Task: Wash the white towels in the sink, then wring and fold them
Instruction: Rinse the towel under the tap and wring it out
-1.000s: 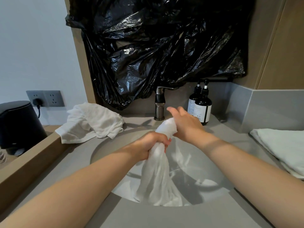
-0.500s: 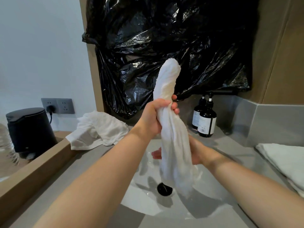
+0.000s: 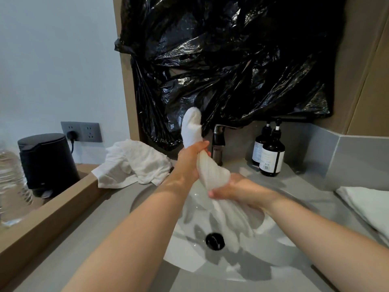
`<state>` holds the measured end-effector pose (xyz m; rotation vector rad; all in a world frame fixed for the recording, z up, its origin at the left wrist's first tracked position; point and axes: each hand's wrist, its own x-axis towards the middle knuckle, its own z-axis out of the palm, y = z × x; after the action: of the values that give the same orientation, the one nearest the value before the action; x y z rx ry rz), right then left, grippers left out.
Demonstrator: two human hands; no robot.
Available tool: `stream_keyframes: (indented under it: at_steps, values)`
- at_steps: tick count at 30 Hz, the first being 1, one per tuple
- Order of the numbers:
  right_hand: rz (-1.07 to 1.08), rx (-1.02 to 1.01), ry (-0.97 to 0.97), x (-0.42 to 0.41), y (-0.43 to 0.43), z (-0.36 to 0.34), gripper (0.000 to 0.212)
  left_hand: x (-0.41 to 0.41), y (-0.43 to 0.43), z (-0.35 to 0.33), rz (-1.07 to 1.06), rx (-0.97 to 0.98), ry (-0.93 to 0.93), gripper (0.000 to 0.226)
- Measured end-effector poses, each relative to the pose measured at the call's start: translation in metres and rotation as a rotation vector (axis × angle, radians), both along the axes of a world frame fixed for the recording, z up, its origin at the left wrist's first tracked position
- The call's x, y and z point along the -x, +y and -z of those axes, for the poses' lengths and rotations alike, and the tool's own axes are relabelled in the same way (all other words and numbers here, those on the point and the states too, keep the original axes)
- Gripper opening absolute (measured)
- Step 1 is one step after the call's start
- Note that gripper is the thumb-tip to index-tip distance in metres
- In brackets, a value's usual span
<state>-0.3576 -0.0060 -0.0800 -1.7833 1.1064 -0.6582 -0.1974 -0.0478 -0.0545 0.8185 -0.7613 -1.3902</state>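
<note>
A twisted wet white towel is held upright over the white sink. My left hand grips it near the top, and a short end sticks up above the fist. Lower down, my right hand grips the towel, whose loose tail hangs into the basin beside the black drain. A crumpled white towel lies on the counter left of the sink. A folded white towel lies at the right edge.
The faucet stands behind my hands, under a black plastic sheet covering the wall. Two dark pump bottles stand back right. A black kettle and a wall socket are at the left, behind a wooden ledge.
The towel has come down lower over the sink. My right hand, which was behind the hanging tail, has closed around the towel below my left hand.
</note>
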Motion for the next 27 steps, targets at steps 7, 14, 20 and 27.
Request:
stream_keyframes:
  at_steps: [7, 14, 20, 27]
  values:
    - [0.345, 0.449, 0.716, -0.028, -0.006, 0.022, 0.026, 0.011, -0.006, 0.031, -0.286, -0.193, -0.051, 0.028]
    - [0.28, 0.687, 1.019, -0.022, -0.008, 0.039, 0.04, 0.033, 0.003, 0.041, -0.5, -0.321, -0.049, 0.018]
    - [0.353, 0.585, 0.901, -0.02, -0.003, 0.028, 0.029, 0.02, 0.004, 0.041, -0.193, -0.209, 0.005, 0.019]
    - [0.329, 0.404, 0.6, -0.006, -0.002, 0.003, 0.037, 0.009, 0.013, 0.045, 0.175, -0.159, -0.048, 0.072]
